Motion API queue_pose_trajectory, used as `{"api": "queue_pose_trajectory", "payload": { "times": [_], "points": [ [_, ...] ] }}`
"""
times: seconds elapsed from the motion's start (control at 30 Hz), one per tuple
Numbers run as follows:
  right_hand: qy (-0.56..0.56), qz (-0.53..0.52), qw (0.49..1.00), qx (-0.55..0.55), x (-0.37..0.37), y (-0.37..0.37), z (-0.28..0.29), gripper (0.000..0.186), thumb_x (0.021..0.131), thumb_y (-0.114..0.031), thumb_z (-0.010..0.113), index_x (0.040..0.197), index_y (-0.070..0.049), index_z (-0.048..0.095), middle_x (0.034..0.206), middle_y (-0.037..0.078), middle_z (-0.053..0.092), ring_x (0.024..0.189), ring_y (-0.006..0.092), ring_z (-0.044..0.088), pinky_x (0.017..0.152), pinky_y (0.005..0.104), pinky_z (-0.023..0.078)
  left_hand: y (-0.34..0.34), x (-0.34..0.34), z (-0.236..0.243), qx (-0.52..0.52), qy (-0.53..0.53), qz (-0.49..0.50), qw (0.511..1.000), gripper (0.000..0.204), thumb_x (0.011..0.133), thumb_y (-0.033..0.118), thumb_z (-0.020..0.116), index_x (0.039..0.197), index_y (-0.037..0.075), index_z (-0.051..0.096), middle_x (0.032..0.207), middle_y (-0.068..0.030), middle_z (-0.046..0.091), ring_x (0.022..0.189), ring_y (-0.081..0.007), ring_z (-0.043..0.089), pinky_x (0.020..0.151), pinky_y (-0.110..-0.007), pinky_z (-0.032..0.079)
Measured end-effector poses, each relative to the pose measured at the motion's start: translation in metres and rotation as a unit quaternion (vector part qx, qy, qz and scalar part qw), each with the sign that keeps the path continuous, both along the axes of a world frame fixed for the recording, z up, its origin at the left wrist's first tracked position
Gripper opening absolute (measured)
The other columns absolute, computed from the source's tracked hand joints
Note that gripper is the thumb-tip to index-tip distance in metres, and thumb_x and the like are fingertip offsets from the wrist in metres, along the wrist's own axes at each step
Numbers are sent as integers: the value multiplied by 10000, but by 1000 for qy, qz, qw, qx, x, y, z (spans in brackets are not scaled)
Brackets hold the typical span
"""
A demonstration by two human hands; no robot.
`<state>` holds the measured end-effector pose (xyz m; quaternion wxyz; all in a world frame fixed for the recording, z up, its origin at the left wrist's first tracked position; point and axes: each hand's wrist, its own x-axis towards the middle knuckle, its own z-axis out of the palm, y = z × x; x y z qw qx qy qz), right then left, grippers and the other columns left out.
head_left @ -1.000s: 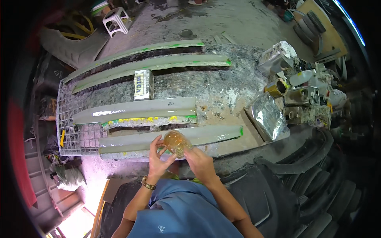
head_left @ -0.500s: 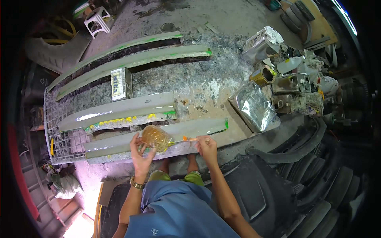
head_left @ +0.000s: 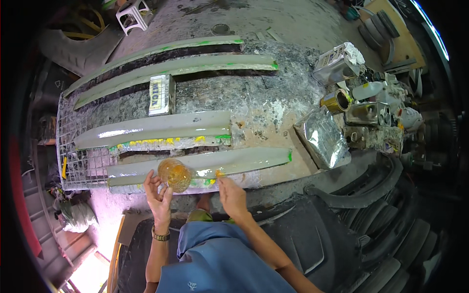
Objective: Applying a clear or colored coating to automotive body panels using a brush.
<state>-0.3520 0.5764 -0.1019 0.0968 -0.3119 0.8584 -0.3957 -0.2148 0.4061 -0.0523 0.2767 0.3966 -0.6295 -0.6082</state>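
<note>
My left hand [head_left: 160, 198] has its fingers curled around the side of a clear plastic cup [head_left: 175, 176] with amber, sticky-looking residue inside. The cup is above the nearest long pale strip [head_left: 244, 161], which has a glossy grey-white top. My right hand [head_left: 233, 199] is closed in a pinch on a thin applicator with an orange-yellow tip [head_left: 219, 173]; its handle is mostly hidden by the fingers. That tip is at the strip's near edge, beside small yellow dabs [head_left: 210, 181]. Whether it touches the strip I cannot tell.
Further strips [head_left: 171, 128] lie across the stained table, one dotted with yellow. A rectangular metal can [head_left: 162, 95] stands among them. At the right are a foil-covered slab [head_left: 322, 139], a gold tin [head_left: 336, 101] and a white bottle [head_left: 367, 91]. Black curved panels [head_left: 312, 234] lie below the table.
My right hand has come left, nearer the cup, and the applicator's tip points more away from me. The cup has tipped so its round opening shows more. The whole view has shifted slightly.
</note>
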Motion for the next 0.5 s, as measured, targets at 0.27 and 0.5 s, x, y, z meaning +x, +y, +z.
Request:
{"api": "queue_pose_trajectory", "payload": {
  "times": [0.27,0.5],
  "points": [
    [-180,-169,966,-80,-57,52,-20,207,964,-166,534,939,11,639,661,24,600,538,58,494,476,236,383,-12,1,2,-37,13,26,999,709,822,209,723,1413,41,370,1121,-56,482,1092,-177,462,985,-326,353],
    [-165,-280,945,-39,-135,146,-22,203,951,-138,523,973,24,644,712,99,674,615,148,595,565,303,465,-15,-18,5,-22,30,18,999,706,837,241,712,1414,39,358,1138,-67,475,1108,-192,460,993,-349,358]
  ]
}}
